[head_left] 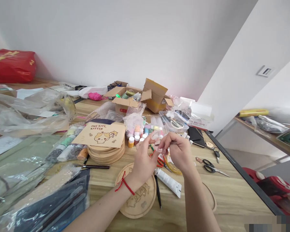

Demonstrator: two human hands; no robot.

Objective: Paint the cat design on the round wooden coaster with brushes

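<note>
Both hands are raised over the middle of the table, close together. A small, clear, rounded plastic piece (156,136) is held between them; its exact kind does not show. My left hand (145,158), with a red string at the wrist, grips it with thumb and fingers. The bent fingers of my right hand (177,151) pinch its right side. Beneath my left forearm lies a round wooden board (148,201) with a kitten design, partly hidden. A white tube (169,182) and black tweezers (158,191) rest below the hands. Red-handled pliers (160,161) and a coil of yellow wire (175,168) are just behind.
Stacked wooden rounds (106,156) carry a kitten-printed card (100,133) at left. Small paint jars (131,142) and an open cardboard box (154,96) stand behind. Black scissors (214,168) lie right, inside the table's dark edge (241,170). Plastic bags (31,112) cover the left.
</note>
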